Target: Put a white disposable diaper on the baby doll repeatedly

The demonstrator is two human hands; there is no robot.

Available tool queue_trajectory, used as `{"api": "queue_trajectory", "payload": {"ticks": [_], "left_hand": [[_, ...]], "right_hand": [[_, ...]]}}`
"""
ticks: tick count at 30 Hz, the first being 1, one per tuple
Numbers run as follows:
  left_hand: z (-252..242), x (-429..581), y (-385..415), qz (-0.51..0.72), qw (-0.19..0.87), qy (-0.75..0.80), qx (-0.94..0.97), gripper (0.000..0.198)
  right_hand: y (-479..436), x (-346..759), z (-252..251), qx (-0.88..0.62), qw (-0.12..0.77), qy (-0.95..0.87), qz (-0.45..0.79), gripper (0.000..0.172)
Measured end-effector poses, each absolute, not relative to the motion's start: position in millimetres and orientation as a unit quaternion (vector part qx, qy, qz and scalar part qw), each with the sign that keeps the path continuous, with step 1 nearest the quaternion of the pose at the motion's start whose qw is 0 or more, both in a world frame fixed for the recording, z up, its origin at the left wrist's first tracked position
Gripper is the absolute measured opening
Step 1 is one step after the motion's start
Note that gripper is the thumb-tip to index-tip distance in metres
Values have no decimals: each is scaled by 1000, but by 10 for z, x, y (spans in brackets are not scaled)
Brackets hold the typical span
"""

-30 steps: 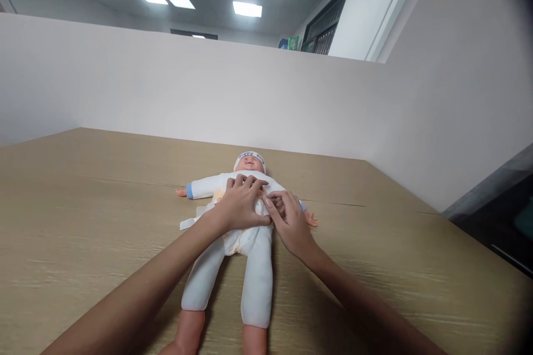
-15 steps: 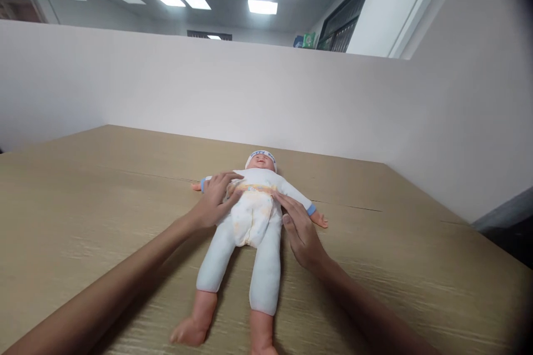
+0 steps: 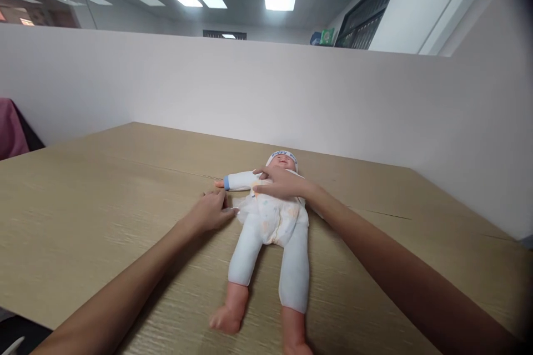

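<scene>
bare left hand (image 3: 210, 212), bare right hand (image 3: 285, 183), slender bare left forearm (image 3: 137, 282), slender bare right forearm (image 3: 387, 255)

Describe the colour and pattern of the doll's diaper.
The diaper is white with pale orange patches, best seen in the head view.

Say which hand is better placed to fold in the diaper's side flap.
Probably the left hand: it sits at the edge of the side flap, while the right hand lies across the top of the diaper.
</scene>
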State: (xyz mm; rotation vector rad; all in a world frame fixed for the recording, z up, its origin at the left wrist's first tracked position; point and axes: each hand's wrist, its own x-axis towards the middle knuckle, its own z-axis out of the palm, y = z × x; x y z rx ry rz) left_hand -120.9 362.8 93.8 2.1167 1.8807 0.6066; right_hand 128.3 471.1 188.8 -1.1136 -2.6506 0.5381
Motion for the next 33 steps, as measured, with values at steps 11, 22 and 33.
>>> {"api": "queue_trajectory", "payload": {"ticks": [11,22,33], "left_hand": [[1010,-1282,3734,342,351,592,640,51],[1180,-1002,3892,497,406,512,571,53],[1422,-607,3986,520,416,477,574,44]], "right_hand": [[4662,1049,1900,-307,134,-936,111,28],[4420,991,1888,-150,-39,-987,50,42],[4215,1582,2113,-250,236,-925,160,35]]}}
